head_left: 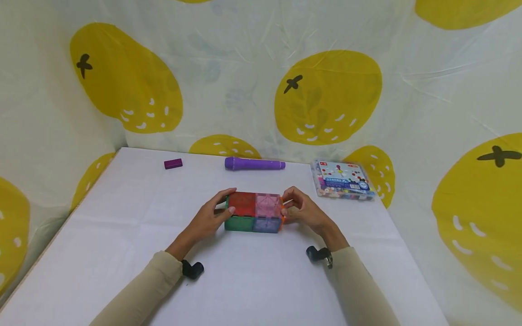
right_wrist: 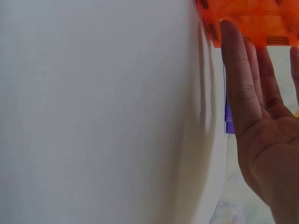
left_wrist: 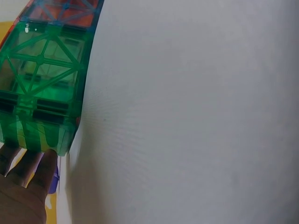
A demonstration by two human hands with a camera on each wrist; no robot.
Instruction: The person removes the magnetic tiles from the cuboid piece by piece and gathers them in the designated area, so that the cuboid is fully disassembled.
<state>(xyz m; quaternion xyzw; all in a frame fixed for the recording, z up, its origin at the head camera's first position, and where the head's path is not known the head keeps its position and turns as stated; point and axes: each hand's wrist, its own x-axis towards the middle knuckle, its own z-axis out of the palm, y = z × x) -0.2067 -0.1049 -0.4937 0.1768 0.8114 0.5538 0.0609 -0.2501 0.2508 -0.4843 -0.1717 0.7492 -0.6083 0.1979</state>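
A box built from translucent magnetic tiles [head_left: 240,203] lies between both hands at the middle of the table. Its top is red and pink, its near side green and blue-violet, its right end orange. My left hand [head_left: 205,222] grips the left end, thumb at the near top edge and fingers toward the back. In the left wrist view, fingertips meet the green tiles [left_wrist: 44,65]. The right hand [head_left: 307,210] holds the right end, its thumb on the orange tile [right_wrist: 257,21] and other fingertips partly hidden behind the tile's edge. Whether the box touches the table is unclear.
Behind the hands lies a purple microphone-shaped object [head_left: 254,164]. A small dark purple block [head_left: 173,164] is at the back left. A clear plastic case of colourful small parts [head_left: 342,180] sits at the back right. A fruit-patterned cloth [head_left: 236,81] hangs behind the white table [head_left: 253,280].
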